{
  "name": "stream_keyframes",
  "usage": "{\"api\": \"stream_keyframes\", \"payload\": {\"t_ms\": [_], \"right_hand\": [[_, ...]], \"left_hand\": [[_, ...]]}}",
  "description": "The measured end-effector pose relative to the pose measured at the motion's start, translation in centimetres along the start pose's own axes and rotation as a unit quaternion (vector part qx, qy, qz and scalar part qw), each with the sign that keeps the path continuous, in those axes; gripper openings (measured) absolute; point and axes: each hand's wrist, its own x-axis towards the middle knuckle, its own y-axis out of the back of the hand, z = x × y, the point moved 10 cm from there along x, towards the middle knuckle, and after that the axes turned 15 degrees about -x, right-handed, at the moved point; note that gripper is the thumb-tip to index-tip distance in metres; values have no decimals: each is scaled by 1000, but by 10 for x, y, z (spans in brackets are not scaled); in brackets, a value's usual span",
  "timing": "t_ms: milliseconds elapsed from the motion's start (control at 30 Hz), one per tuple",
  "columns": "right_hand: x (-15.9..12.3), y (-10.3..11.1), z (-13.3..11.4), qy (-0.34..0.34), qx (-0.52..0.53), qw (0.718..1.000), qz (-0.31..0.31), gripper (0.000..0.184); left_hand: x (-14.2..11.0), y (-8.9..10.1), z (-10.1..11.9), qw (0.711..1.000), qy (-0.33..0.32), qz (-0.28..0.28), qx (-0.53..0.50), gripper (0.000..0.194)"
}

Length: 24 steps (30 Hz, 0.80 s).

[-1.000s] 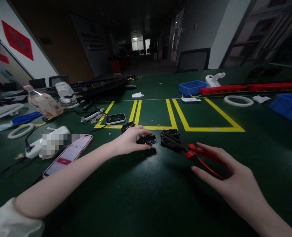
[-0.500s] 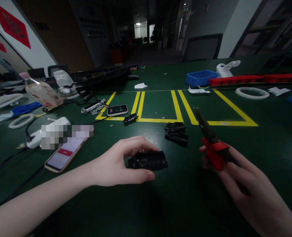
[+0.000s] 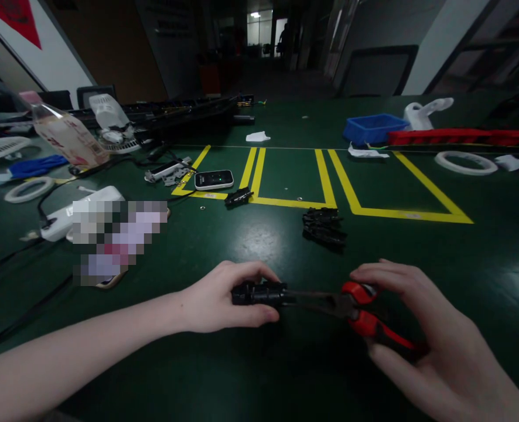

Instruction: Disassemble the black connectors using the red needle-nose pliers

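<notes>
My left hand (image 3: 228, 299) is closed around a black plastic part (image 3: 259, 294), thumb below and fingers above it. In my right hand (image 3: 430, 328) are long-nose pliers (image 3: 351, 308) with red and black handles, spread apart. The jaws point left, and their tips meet the right end of the black part; whether they grip it cannot be made out. Beyond my hands, several similar black parts (image 3: 323, 225) lie bunched together on the green table (image 3: 224, 375). Another black part (image 3: 239, 197) rests by the yellow tape line.
Yellow tape (image 3: 294, 203) marks out areas on the table. To the left are a partly blurred phone (image 3: 110, 281), a white power strip (image 3: 84, 214), a bottle (image 3: 68, 135) and a small device (image 3: 214, 179). A blue bin (image 3: 374, 129) and tape roll (image 3: 465, 163) stand right.
My left hand has brought the black part nearer to me from beside the others. The pliers left the bunched parts, swung upward, then turned left and opened at the held part's end.
</notes>
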Motion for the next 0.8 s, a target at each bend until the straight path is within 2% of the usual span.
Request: {"api": "stream_keyframes", "payload": {"t_ms": [100, 367, 800], "right_hand": [[4, 3, -4, 15, -38, 999, 20, 47], [4, -8, -5, 15, -5, 999, -33, 46], [3, -4, -13, 31, -30, 999, -27, 49]], "left_hand": [[2, -2, -1, 1000, -16, -7, -10, 37], [2, 3, 3, 995, -96, 28, 25, 33], [0, -1, 9, 993, -107, 8, 57, 36]]}}
